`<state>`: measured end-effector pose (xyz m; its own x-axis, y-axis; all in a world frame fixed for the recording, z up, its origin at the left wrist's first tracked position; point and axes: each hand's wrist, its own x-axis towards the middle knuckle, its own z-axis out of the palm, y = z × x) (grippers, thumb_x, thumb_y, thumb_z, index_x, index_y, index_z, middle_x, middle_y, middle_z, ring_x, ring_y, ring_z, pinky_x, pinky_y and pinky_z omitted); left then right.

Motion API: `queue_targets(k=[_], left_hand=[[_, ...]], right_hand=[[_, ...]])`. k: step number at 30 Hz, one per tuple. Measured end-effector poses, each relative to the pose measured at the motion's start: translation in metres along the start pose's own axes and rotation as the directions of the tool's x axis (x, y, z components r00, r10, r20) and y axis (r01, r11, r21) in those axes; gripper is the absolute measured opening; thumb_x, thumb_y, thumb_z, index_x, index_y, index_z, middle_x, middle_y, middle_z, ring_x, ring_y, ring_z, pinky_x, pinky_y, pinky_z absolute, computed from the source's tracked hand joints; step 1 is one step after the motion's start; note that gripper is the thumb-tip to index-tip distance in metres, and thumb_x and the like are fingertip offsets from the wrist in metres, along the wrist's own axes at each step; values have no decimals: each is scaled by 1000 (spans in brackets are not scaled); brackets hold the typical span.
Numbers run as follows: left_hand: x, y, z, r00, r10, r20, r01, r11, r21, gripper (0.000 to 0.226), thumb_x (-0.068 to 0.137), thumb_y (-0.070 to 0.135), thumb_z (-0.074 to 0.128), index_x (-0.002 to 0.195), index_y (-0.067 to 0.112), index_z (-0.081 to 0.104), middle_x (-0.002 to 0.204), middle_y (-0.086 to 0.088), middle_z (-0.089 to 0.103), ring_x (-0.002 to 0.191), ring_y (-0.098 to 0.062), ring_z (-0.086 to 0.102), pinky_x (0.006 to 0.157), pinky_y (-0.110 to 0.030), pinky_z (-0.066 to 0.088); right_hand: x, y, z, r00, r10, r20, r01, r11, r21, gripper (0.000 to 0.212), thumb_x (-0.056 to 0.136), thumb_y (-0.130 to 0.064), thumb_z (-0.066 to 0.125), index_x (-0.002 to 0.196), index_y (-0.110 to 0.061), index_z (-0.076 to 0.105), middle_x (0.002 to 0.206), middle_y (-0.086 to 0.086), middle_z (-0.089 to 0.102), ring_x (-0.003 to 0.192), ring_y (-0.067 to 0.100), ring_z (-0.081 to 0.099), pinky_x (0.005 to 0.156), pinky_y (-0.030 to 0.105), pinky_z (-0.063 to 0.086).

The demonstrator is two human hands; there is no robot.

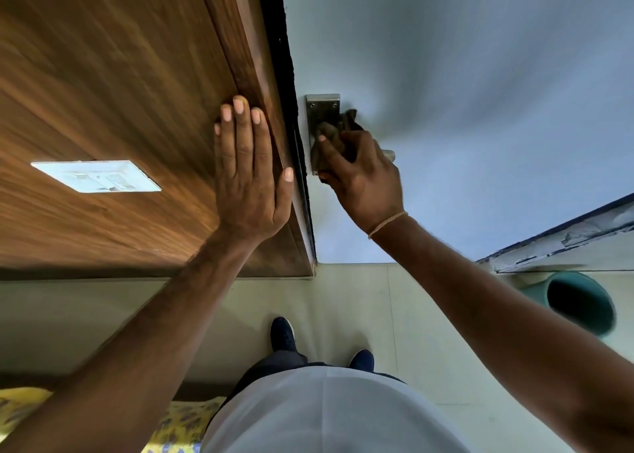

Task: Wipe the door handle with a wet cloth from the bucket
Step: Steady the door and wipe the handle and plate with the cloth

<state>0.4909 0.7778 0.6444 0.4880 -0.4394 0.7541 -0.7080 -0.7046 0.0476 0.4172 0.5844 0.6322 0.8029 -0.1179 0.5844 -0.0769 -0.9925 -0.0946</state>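
A metal door handle (322, 107) with a rectangular backplate sits on the pale grey door (463, 92). My right hand (360, 174) grips a dark brownish cloth (331, 131) and presses it over the lower part of the backplate and the lever; only the lever's tip (390, 155) shows past my knuckles. My left hand (248, 171) lies flat with straight fingers on the brown wooden panel (120, 75) left of the door edge. A teal bucket (579, 303) stands on the floor at the lower right, its inside dark.
A white switch plate (96, 175) is set in the wooden panel. A dark gap runs between panel and door. Pale floor tiles (343, 298) lie below, with my dark shoes (283, 334) on them. Yellow patterned fabric (182, 418) is at the bottom left.
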Motion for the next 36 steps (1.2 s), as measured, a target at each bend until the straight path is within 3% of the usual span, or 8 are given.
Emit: queue_targets(k=[9,23,26,27,29,31,32,36], left_hand=[[1,4,1,999,-30,-14,30,999,-18,73,106,34,37,159,-15,26,163,-42,32,155,-56,26,130,-66,25],[1,7,-3,1000,-28,-2,28,999,-20,72,106,35,34,161,-12,25,165,-39,31,157,-53,26,131,-62,25],[0,6,-6,1000,-10,11,11,1000,-17,72,105,33,37,161,-11,25,167,-37,29,158,-52,25,132,-61,24],[-1,5,-8,1000,-4,15,4,1000,-16,72,105,33,37,162,-10,25,167,-36,29,159,-51,25,132,-61,25],[-1,3,-10,1000,7,26,-6,1000,-11,71,106,33,38,162,-10,25,168,-35,29,159,-50,25,131,-61,26],[0,2,-12,999,9,33,-9,1000,-8,72,106,33,37,162,-9,25,169,-34,28,160,-48,24,130,-62,27],[0,1,-13,999,9,36,-9,1000,-7,72,106,33,38,162,-9,25,169,-34,28,160,-48,23,130,-62,27],[1,2,-12,999,2,35,-2,1000,-15,73,105,33,38,162,-10,23,168,-36,28,159,-51,25,131,-62,25]], right_hand=[[17,-5,9,958,-283,-51,282,959,-26,34,108,-17,55,140,-16,67,118,19,69,92,36,67,64,44,60],[-11,61,-13,999,28,33,-27,998,-50,46,91,-28,66,137,-26,67,117,10,73,94,36,71,73,40,59],[-20,55,-20,955,279,101,-291,949,126,62,80,-23,68,139,-37,62,115,2,73,96,29,71,73,37,60],[-28,53,-21,892,431,140,-453,861,233,66,77,-22,68,139,-42,61,110,-3,75,93,22,73,73,34,60],[-45,47,-21,611,748,260,-750,443,491,59,77,-18,71,131,-40,67,92,-8,79,74,7,76,68,27,62],[-61,43,-15,299,845,443,-773,-58,631,43,81,-10,75,122,-24,72,83,0,78,65,13,77,57,23,60],[-65,41,-10,224,817,532,-730,-221,647,40,84,-10,75,123,-16,70,86,6,78,71,21,78,55,24,59],[-50,-1,8,262,461,848,-532,-664,526,28,96,-9,60,122,3,62,112,20,73,101,36,73,63,31,61]])
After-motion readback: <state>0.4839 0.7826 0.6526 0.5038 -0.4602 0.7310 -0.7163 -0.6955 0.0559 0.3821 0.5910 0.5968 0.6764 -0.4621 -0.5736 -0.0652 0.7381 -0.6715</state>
